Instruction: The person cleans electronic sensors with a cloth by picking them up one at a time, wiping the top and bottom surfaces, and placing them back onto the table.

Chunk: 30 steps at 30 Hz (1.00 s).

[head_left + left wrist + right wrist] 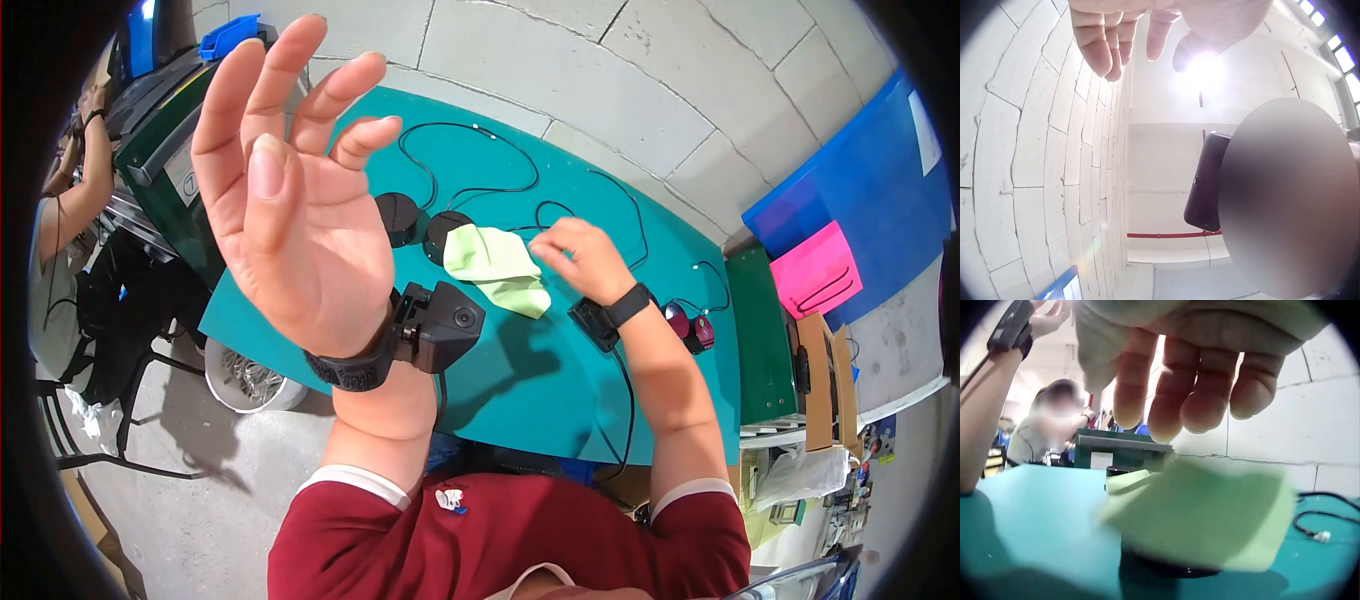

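My left hand [310, 215] is raised high toward the head camera, palm showing, fingers spread and slightly bent, with nothing in it. A light green cloth [495, 265] lies loosely on the teal table, partly over a round black object [445, 232]. My right hand [585, 260] is beside the cloth's right edge, fingers loosely bent. In the right wrist view its fingers [1166, 419] hang above the cloth [1210, 512], which is blurred there, and a gap shows between them. The black object's lower edge shows under the cloth.
Another round black object [397, 218] stands left of the cloth. Black cables [500, 187] loop over the teal table [640, 400]. Dark red round items [690, 328] sit at its right side. A block wall [620, 110] rises behind. Another person [75, 200] is at the left.
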Available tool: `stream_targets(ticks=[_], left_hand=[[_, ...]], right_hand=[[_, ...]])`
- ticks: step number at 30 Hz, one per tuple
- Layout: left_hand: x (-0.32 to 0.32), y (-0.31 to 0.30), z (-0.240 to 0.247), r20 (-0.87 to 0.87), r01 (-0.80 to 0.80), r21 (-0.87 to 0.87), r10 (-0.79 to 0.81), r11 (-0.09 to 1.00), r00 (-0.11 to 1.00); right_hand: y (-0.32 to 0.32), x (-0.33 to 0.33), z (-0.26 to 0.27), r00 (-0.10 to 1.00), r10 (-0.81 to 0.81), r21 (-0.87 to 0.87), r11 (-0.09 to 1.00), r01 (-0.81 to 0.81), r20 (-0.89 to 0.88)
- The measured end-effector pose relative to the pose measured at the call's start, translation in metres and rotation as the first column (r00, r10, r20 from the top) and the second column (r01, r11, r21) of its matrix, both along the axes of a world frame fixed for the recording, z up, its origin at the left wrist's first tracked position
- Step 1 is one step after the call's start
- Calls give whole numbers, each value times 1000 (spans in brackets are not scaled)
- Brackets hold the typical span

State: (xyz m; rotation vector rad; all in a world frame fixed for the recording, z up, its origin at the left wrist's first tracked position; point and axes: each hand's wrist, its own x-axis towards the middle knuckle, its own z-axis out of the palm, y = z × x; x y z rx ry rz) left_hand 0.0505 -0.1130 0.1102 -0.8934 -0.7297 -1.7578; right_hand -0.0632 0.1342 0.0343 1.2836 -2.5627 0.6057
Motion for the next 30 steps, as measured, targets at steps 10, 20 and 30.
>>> stream_targets(ticks=[10,20,30], left_hand=[[4,1,2,47,-44,11,43,999,998],[-1,-7,-5,-83,85,-41,-88,996,993],[-1,-6,-4,-75,99,-20,-101,995,992]], right_hand=[[-12,9,-24,998,-40,152,988,32,49],[-26,53,-4,583,233,-298,954,16,778],[-36,17,1,743,167,-300,953,48,648]])
